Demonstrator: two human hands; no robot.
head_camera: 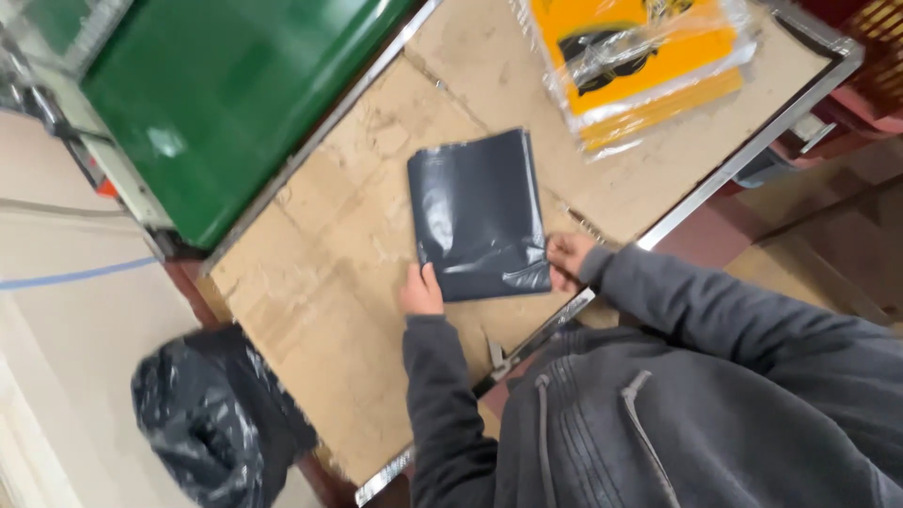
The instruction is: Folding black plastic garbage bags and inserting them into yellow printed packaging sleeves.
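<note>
While only the head view is on hand, the entry runs from it alone.

Item one: dark grey plastic bag [478, 214], flat and folded to a rough rectangle, lying on the cardboard-covered desk [339, 282] near its middle, close to the near edge. It lies flat, so both hands can work on its near end at once.

Item two: left hand [420, 292], at the near left corner of the bag. Its fingers rest on the bag's edge, seemingly pressing it down to keep the fold in place; whether they pinch the plastic cannot be told.

Item three: right hand [567, 258], at the near right corner. Its fingers are curled against the bag's edge and appear to grip it, though the hold itself is partly hidden.

Item four: grey hooded sleeves and torso [658, 414] of the person, near right, leaning over the desk's metal rim [743, 160].

Item five: stack of yellow printed sheets in clear wrap [644, 56], far right on the desk, well apart from the bag.

Item six: green bin lid [226, 103], far left, beside the desk.

Item seven: black bin liner, bulging [202, 414], near left on the floor, by the desk's corner.
</note>
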